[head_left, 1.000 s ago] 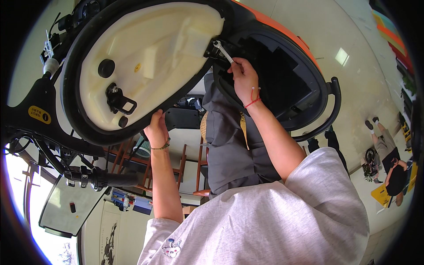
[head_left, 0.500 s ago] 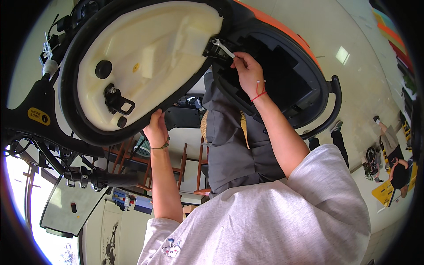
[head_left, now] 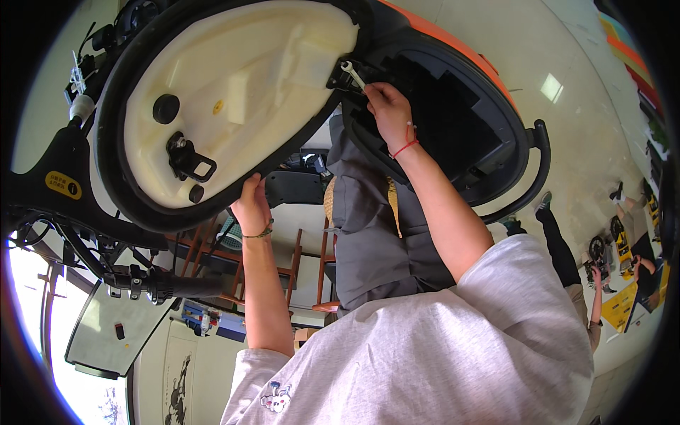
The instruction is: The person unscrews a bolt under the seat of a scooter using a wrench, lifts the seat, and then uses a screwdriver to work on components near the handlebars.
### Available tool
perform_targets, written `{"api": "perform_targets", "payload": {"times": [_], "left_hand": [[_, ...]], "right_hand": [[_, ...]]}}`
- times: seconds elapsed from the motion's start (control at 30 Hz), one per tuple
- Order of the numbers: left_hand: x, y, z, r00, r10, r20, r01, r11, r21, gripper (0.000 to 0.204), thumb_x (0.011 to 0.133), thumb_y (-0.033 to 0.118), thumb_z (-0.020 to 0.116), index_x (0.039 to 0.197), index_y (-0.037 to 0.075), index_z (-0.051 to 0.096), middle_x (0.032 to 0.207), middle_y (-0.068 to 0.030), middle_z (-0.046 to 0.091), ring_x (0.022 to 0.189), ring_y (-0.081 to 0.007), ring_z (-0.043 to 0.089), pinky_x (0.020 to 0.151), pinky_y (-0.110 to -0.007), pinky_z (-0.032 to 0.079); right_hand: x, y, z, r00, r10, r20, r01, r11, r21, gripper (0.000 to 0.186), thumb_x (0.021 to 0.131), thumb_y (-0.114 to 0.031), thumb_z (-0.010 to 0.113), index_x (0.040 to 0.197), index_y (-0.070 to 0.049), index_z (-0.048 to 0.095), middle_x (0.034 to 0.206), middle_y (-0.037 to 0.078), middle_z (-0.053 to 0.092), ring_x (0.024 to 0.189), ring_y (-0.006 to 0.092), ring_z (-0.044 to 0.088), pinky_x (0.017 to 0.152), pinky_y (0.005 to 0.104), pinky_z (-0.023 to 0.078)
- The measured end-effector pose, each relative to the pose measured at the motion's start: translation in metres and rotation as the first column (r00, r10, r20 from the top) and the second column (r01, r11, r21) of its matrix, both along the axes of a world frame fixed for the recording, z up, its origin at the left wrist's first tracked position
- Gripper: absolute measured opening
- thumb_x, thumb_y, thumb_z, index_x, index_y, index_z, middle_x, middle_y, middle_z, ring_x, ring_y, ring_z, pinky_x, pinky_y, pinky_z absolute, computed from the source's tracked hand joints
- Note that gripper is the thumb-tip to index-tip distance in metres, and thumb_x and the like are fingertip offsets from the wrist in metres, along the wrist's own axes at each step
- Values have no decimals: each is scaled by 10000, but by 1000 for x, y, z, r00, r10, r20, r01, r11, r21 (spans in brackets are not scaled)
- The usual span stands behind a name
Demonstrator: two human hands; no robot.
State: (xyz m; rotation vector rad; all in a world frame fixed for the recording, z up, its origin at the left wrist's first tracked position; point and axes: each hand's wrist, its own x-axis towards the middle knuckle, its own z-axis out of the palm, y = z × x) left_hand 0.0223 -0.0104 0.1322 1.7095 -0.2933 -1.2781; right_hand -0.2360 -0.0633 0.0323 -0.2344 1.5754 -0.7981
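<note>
An open scooter seat (head_left: 276, 92) shows its cream plastic underside, black rim and metal latch (head_left: 191, 159). My left hand (head_left: 251, 205) grips its lower rim, thumb up on the edge. My right hand (head_left: 389, 117) is closed on a silver open-end wrench (head_left: 352, 71), whose jaw sits at the black hinge bracket (head_left: 338, 79) between the seat and the dark storage bin (head_left: 460, 124) of the orange-trimmed scooter. The fastener under the jaw is too small to make out.
Black handlebar (head_left: 180, 287) at left, grab rail (head_left: 542, 159) at right, my knees below the bin, wooden chairs (head_left: 290, 273) and a glass-topped table (head_left: 106, 329). Other people (head_left: 567, 262) stand at right by bikes and a yellow board (head_left: 616, 304).
My right hand, holding the wrench, first shifted right, then back up and left. My left hand stays on the rim. A person at the right has moved further into view.
</note>
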Motion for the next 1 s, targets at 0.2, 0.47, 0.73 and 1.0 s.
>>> {"api": "perform_targets", "payload": {"times": [0.2, 0.47, 0.73, 1.0], "left_hand": [[0, 0, 0, 1000, 4, 1, -4, 1000, -8, 421, 797, -68, 542, 1204, 34, 515, 1146, -88, 545, 1095, -235, 532, 961, -434, 439], [0, -1, 1, 1000, 11, 0, -11, 1000, 15, 401, 791, -70, 550, 1174, 48, 534, 1115, -64, 562, 1051, -215, 547, 911, -397, 457], [0, 1, -2, 1000, 15, 7, -15, 1000, -17, 392, 795, -60, 548, 1171, 52, 538, 1111, -63, 559, 1051, -219, 548, 918, -405, 458], [0, 1, -3, 1000, 10, 8, -10, 1000, -9, 390, 790, -57, 545, 1168, 42, 535, 1116, -75, 556, 1054, -232, 548, 933, -421, 451]], "right_hand": [[20, -10, 42, 892, -288, 349, 165, 925, 342, 142, 950, -229, 529, 929, -90, 548, 595, -64, 364, 475, 22, 282, 391, 198, 179], [17, -20, 51, -204, -748, 632, 174, 607, 775, 193, 972, -247, 479, 922, -66, 526, 598, -62, 337, 459, 50, 266, 378, 211, 173], [-8, 18, 25, 948, 244, -203, -256, 966, -33, 198, 931, -162, 555, 1018, 10, 604, 676, 9, 586, 598, 62, 514, 540, 217, 391], [-18, 6, 8, 840, 317, -440, -388, 918, -80, 208, 911, -171, 589, 1027, -3, 629, 702, 59, 630, 637, 102, 576, 588, 242, 443]]}}
